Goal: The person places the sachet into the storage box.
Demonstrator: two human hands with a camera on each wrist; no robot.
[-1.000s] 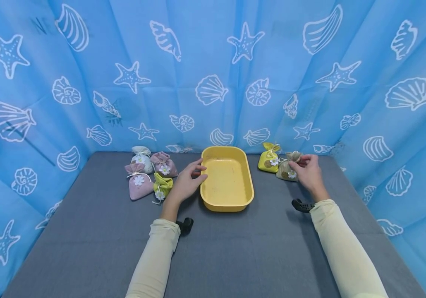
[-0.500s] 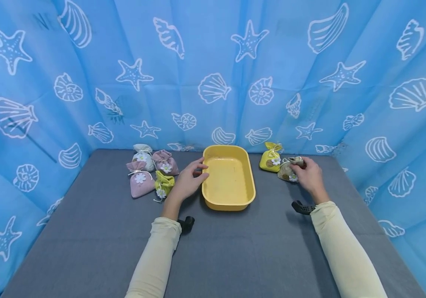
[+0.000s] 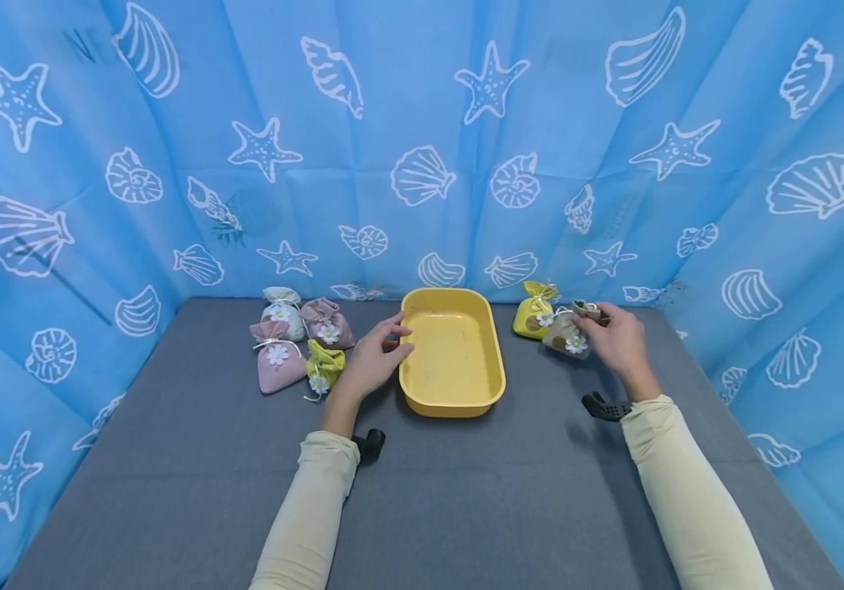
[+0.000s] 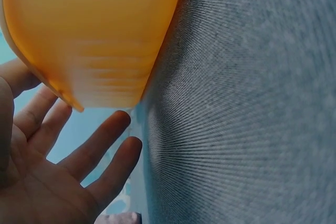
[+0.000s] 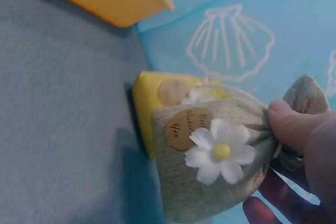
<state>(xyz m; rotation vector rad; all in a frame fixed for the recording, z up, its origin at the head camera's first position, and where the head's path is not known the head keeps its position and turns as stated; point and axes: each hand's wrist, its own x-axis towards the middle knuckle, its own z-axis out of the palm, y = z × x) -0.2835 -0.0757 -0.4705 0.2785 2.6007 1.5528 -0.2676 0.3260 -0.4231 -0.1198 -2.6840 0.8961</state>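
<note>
My right hand pinches a grey-green drawstring pouch by its gathered neck. In the right wrist view the pouch hangs tilted, a white fabric daisy and a round brown tag on its front. Partly behind it is a bright yellow pouch. My left hand is at the left side of a yellow plastic basin, fingers spread and loosely straight. The left wrist view has its fingertips right at the basin's rim, with the palm apart from the wall.
Left of the basin lie several flowered pouches: a white one, a mauve one, a pink one and a yellow-green one. A blue shell-print curtain borders the grey table.
The right hand has lifted the grey-green pouch slightly, its body now tilting left against the bright yellow pouch in view. The left hand and basin have kept their places.
</note>
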